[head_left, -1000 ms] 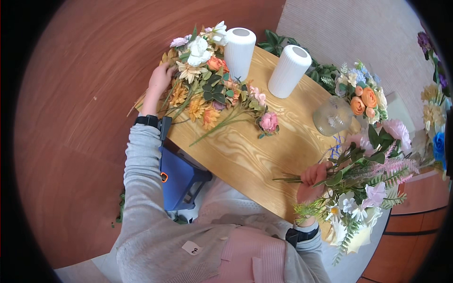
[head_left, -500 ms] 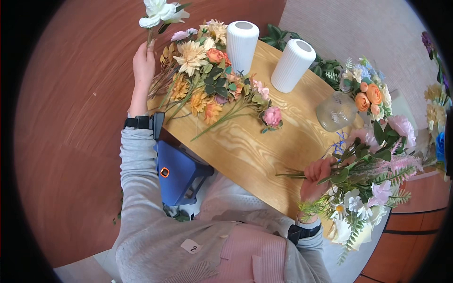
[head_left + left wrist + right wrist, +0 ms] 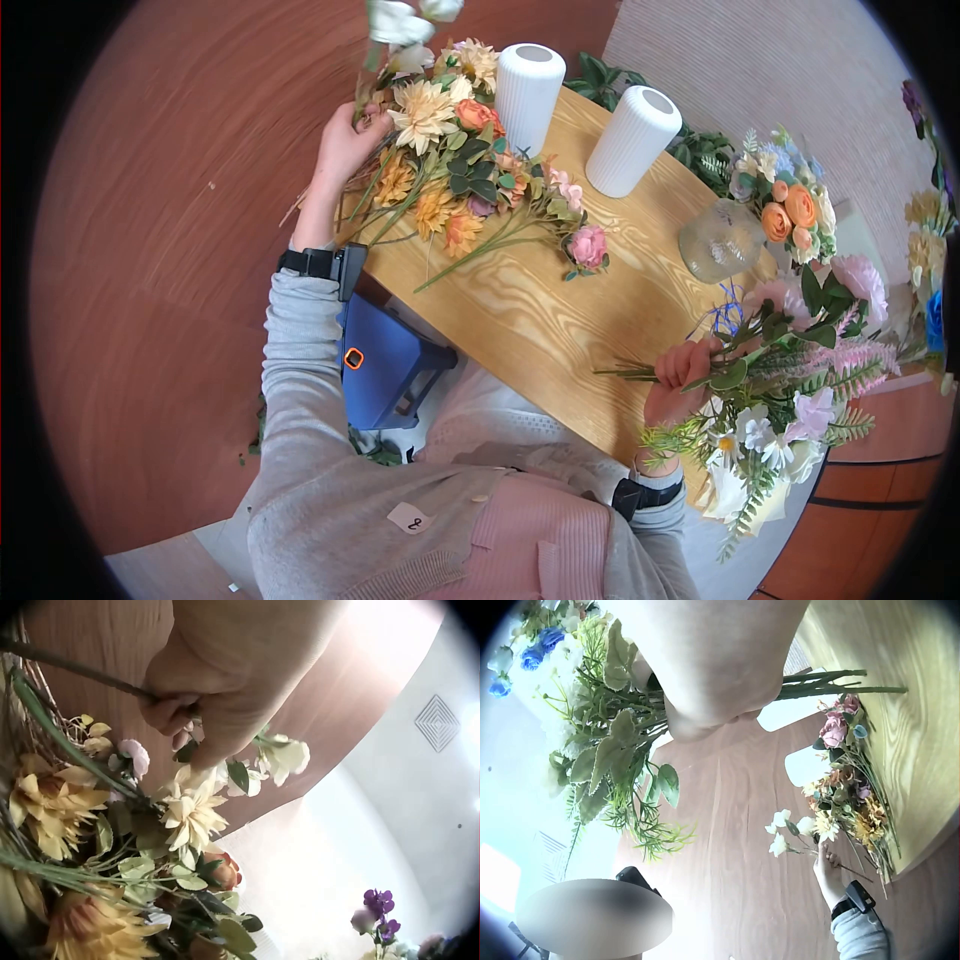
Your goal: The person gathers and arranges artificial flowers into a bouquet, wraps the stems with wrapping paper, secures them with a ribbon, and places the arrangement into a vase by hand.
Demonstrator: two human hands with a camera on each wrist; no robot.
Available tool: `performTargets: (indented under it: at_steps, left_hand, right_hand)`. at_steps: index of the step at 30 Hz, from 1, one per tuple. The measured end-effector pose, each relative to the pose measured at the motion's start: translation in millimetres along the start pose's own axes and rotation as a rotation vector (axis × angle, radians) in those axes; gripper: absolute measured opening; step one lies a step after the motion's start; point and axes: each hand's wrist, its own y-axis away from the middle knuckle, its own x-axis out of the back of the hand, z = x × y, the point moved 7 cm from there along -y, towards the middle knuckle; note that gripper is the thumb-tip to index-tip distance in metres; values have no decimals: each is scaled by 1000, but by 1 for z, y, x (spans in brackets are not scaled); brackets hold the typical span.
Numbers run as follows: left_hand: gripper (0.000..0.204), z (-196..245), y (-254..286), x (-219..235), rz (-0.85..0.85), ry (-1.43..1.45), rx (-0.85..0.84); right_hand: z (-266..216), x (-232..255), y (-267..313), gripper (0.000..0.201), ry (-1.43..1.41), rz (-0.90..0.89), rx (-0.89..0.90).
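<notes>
My left hand (image 3: 352, 145) pinches the stem of a white flower spray (image 3: 400, 24) at the far left end of the table. Its dark stem (image 3: 82, 673) runs out past the fingers in the left wrist view. Close under and beside this hand lies a pile of artificial flowers, with a cream dahlia-like bloom (image 3: 423, 115), orange blooms (image 3: 433, 212) and a pink rose (image 3: 588, 246). On the right, my right hand (image 3: 680, 385) grips a bouquet (image 3: 800, 355) of pink, lilac and white flowers with ferns; its stem ends (image 3: 625, 371) point left over the wooden table.
Two white ribbed vases (image 3: 530, 95) (image 3: 632, 140) stand toward the table's far side. Right of them is a glass vase (image 3: 718, 243) beside an orange and blue flower bunch (image 3: 792, 205). A blue stool (image 3: 390, 360) sits below the table (image 3: 520, 330).
My left hand lifted the white flower spray from the pile up and to the left, then brought it back rightward and lower, beside the pile. The right hand keeps its hold on the bouquet.
</notes>
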Motion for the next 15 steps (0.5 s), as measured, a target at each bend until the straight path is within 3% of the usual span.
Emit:
performTargets:
  at_steps: [3,4,6,7,8,10,11,12,15]
  left_hand:
    - [52,-9,0,-31,-253,-125,-42]
    - [52,-18,-2,-37,-250,-123,-41]
    - [51,-34,-5,-58,-267,198,-167]
    - [43,-42,-11,-63,-308,207,-111]
    - [43,-46,-16,-61,-307,208,-114]
    - [40,-53,-23,-52,-269,82,55]
    - [30,-56,-28,-48,-108,135,-61]
    - [30,-47,-26,-44,-109,135,-62]
    - [19,-38,-23,-21,-40,361,133]
  right_hand:
    - [1,1,0,2,2,8,-5]
    - [1,1,0,2,6,22,-7]
    - [0,-1,0,2,14,8,3]
    - [0,-3,0,2,21,-3,14]
    - [0,-3,0,2,20,-4,17]
    - [1,-2,-1,2,5,4,0]
    - [1,-1,-2,2,5,5,2]
    - [1,0,-2,3,23,20,0]
    - [2,2,-3,6,24,52,-3]
